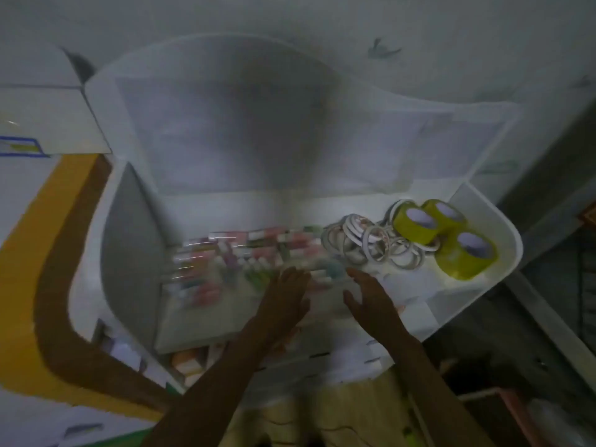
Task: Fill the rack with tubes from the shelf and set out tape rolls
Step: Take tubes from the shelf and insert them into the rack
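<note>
Likely light, slick, rolling tubes [245, 256] left of tape rolls [371, 243]; both hands [287, 295] [371, 301] hover, fingers straight, together; pinch mid-body.

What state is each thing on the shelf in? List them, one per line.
tubes: lying jumbled in a pile, blurred.
yellow tape rolls: three, clustered at the right.
white tape rolls: heaped loosely.
left hand: open, reaching toward the tubes.
right hand: open, holding nothing.

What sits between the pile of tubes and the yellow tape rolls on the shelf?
In the head view, a heap of thin white tape rings lies between the tubes and the yellow tape rolls.
</note>
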{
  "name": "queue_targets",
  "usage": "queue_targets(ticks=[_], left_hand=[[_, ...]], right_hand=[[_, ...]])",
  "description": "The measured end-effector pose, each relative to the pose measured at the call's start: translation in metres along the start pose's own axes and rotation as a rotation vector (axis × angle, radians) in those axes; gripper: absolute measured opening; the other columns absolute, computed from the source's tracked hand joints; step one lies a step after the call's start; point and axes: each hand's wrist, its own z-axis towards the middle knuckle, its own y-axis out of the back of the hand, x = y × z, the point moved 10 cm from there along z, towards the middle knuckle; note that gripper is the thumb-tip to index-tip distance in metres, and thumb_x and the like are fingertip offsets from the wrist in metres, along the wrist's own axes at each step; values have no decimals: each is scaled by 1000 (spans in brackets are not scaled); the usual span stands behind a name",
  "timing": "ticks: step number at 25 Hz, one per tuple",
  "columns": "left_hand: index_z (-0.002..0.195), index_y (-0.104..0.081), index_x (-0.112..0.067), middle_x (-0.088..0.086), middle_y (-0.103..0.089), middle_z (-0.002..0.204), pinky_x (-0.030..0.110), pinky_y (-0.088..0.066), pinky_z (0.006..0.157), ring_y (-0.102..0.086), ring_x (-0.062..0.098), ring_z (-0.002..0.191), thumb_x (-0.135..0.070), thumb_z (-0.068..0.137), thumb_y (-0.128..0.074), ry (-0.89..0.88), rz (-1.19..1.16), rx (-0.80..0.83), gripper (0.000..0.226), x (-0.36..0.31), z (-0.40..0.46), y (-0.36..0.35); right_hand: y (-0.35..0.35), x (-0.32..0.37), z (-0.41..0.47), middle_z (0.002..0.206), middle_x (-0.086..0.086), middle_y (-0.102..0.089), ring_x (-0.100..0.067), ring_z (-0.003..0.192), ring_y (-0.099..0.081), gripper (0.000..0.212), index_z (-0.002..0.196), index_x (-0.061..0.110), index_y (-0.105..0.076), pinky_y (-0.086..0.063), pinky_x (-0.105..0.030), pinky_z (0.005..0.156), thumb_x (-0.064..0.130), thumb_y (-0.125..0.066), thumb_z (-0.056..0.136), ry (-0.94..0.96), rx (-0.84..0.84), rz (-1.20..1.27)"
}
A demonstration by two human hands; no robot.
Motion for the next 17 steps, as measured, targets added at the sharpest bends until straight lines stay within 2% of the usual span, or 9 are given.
queue_targets(ticks=[3, 6, 8, 10, 13, 15, 17], left_hand=[[107, -67, -18, 1, -66, 97, 42, -36, 95, -60, 25, 93, -19, 77, -55, -18, 130, -94, 33, -11, 9, -6], [102, -66, -18, 1, -64, 88, 34, -37, 84, -58, 24, 81, -14, 75, -64, 7, 141, -108, 27, -16, 16, -6], [98, -66, -16, 3, -65, 86, 33, -39, 79, -59, 24, 78, -12, 73, -56, 59, 161, -86, 27, -13, 19, -3], [98, -67, -14, 5, -66, 89, 36, -47, 78, -60, 25, 81, -9, 77, -51, 122, 143, -90, 26, -10, 17, 7], [101, -67, -9, 7, -68, 95, 33, -53, 74, -63, 24, 85, -2, 80, -67, 281, -16, -216, 22, -2, 1, 46], [104, -65, -12, 0, -66, 97, 22, -48, 72, -59, 12, 84, -6, 85, -68, 412, -182, -309, 21, 9, -13, 73], [104, -62, -17, -8, -66, 93, 17, -49, 68, -61, 1, 79, -12, 87, -69, 509, -329, -385, 19, 21, -28, 92]], right_hand=[[2, -11, 14, 138, -8, -51, -25, 126, -47, 49, 139, 16, -46, -36, -33, 105, 23, -60, 92, 27, 19, 20], [5, -9, 30, 138, -6, -51, -23, 126, -46, 47, 138, 18, -47, -32, -27, 102, 28, -55, 92, 84, 58, 36], [9, -2, 41, 135, -6, -54, -22, 123, -49, 48, 136, 18, -49, -34, -25, 100, 34, -50, 91, 158, 55, 58], [7, 5, 50, 132, -5, -56, -21, 121, -50, 43, 133, 18, -51, -34, -22, 97, 32, -53, 92, 204, 86, 93], [5, 14, 63, 131, -5, -56, -21, 120, -50, 43, 132, 19, -52, -36, -24, 96, 32, -52, 91, 244, 144, 148], [7, 19, 75, 130, -8, -57, -23, 120, -50, 43, 130, 17, -54, -36, -28, 98, 30, -48, 89, 249, 139, 146], [4, 26, 85, 124, -8, -59, -23, 115, -52, 38, 124, 16, -58, -36, -26, 96, 28, -46, 90, 256, 125, 138]])
